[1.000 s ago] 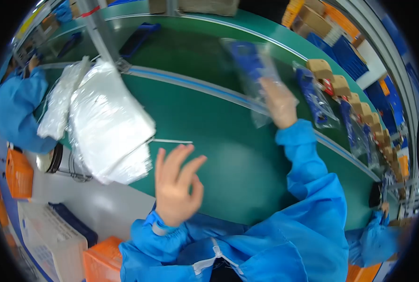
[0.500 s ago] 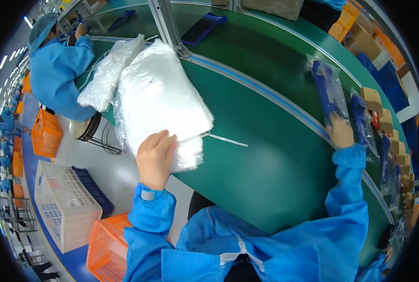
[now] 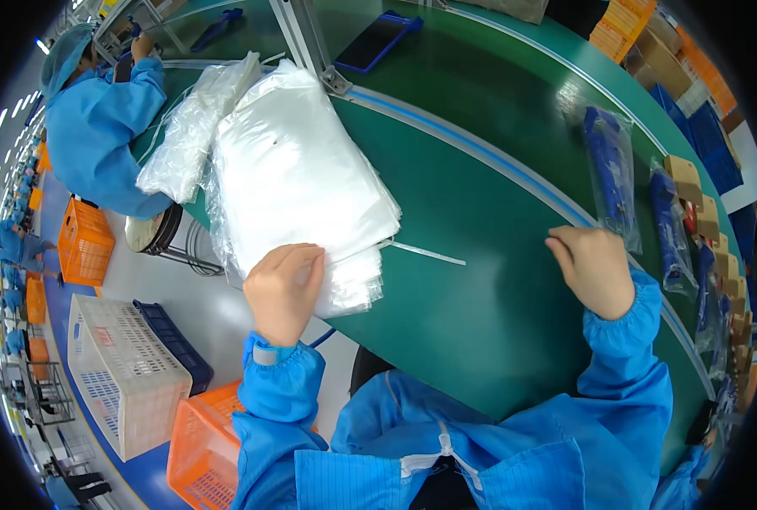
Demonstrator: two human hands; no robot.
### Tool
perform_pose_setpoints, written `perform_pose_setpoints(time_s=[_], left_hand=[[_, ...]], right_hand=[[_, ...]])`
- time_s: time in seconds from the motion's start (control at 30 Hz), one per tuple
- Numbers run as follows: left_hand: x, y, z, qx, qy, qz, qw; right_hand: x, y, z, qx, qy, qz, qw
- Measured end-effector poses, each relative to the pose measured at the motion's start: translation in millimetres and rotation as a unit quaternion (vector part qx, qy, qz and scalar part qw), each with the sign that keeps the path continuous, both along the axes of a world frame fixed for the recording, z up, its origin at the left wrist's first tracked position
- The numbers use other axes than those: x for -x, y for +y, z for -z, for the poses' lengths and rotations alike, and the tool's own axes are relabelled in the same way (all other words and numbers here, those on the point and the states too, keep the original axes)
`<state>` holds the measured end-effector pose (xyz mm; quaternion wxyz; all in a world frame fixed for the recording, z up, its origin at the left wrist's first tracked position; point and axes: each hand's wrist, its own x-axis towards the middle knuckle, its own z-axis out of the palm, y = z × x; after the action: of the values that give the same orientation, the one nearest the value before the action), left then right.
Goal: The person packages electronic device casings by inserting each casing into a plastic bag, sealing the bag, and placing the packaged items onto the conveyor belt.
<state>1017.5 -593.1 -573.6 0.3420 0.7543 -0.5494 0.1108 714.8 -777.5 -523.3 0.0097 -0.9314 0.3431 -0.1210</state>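
A thick stack of clear plastic bags (image 3: 302,161) lies on the green table. My left hand (image 3: 285,289) is at the stack's near edge, its fingers curled toward the thumb; whatever may be between the fingertips is hidden. My right hand (image 3: 598,270) hovers over the table's right side, fingers bent and drawn together, with nothing visible in them. Just beyond it, on the conveyor, lies a dark blue item in a clear bag (image 3: 612,170), apart from the hand. A thin white strip (image 3: 429,254) sticks out beside the stack.
More bagged blue items (image 3: 672,229) and small brown cardboard boxes (image 3: 683,178) line the conveyor at right. A metal post (image 3: 302,42) rises behind the stack. A white crate (image 3: 128,374) and an orange crate (image 3: 204,442) stand at lower left. A co-worker (image 3: 98,127) sits at upper left.
My right hand has let go of the bagged blue item and drawn back toward me over the table. The fingers of my left hand have drawn closer together at the bag stack.
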Motion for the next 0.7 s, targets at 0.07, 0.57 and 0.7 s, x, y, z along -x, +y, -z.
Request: perform_pose_setpoints(time_s=[0.07,0.57,0.7], left_hand=[[-1.9,0.4,-0.2,-0.01,0.046,-0.015,0.999],[-28.0,-9.9,0.5,-0.021,0.39,0.022,0.92],[-27.7,-13.7,-1.3,0.001,0.406,0.023,0.914]], right_hand=[[-16.1,1.8,3.9,-0.018,-0.006,-0.043,0.999],[-163.0,39.4,46.0,0.009,-0.109,-0.369,0.923],[-173.0,38.5,52.9,0.049,-0.104,-0.345,0.931]])
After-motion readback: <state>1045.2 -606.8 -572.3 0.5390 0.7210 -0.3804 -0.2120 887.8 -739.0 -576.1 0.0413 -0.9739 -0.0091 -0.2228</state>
